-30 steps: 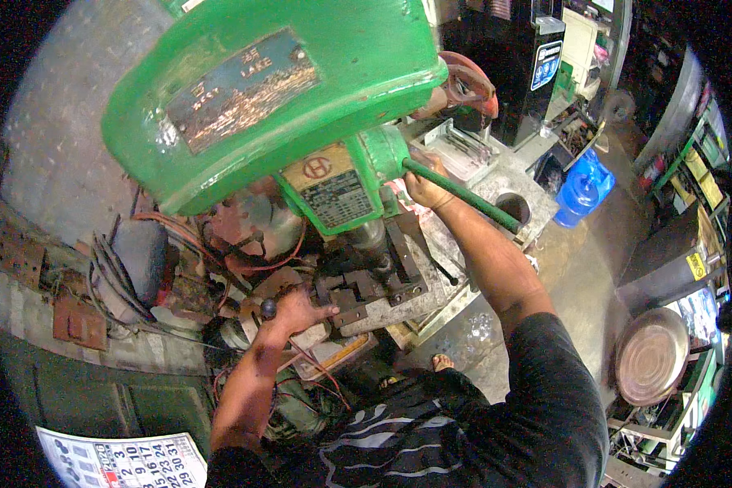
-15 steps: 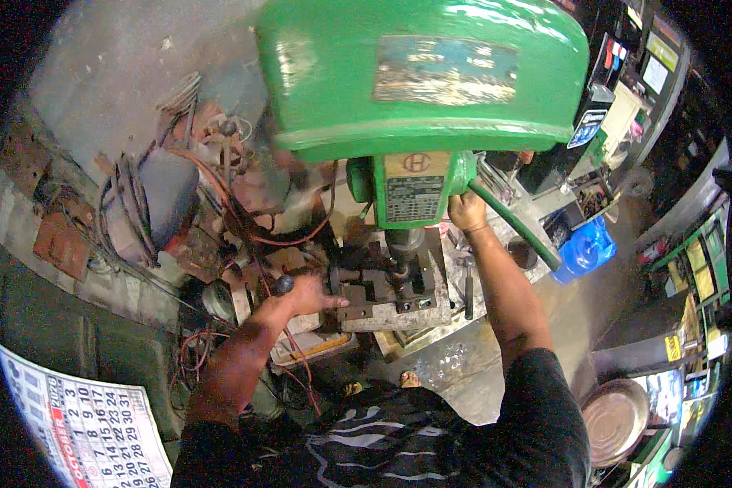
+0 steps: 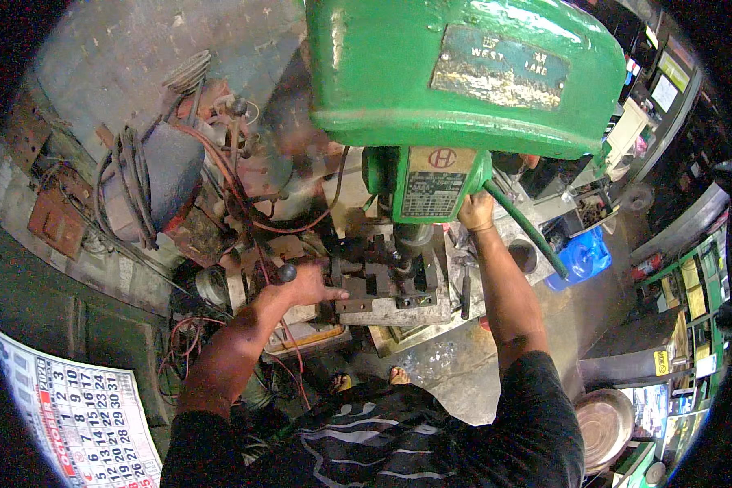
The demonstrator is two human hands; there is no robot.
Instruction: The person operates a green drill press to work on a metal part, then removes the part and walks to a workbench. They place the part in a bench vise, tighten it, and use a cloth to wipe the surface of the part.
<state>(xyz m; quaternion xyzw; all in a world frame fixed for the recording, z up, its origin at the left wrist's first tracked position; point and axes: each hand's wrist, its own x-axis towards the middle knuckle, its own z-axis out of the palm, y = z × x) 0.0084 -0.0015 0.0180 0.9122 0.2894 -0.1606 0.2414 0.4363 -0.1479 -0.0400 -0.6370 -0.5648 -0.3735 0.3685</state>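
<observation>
A green drill press [image 3: 464, 77] stands before me, its chuck [image 3: 413, 236] lowered over a dark machine vise [image 3: 374, 285]. My left hand [image 3: 305, 285] grips the left end of the vise, thumb stretched along its near side and the blurred fingers on the far side. A black ball knob [image 3: 285, 273] shows over the back of that hand. At the right side of the press head, my right hand [image 3: 475, 211] is closed beside the base of a green feed lever [image 3: 533, 232]. The head and lever hub hide its fingertips and what they hold.
Cables and a coiled hose [image 3: 130, 183] lie with rusty machinery at the left. Right of the vise is a bench top [image 3: 472, 305] with tools, beyond it a blue plastic container [image 3: 584, 259]. A calendar [image 3: 81, 415] hangs lower left; a round wooden-looking disc [image 3: 603, 431] is lower right.
My view has turned slightly, so the press head sits further right in the picture. Both hands stay in place, the left at the vise and the right beside the feed lever.
</observation>
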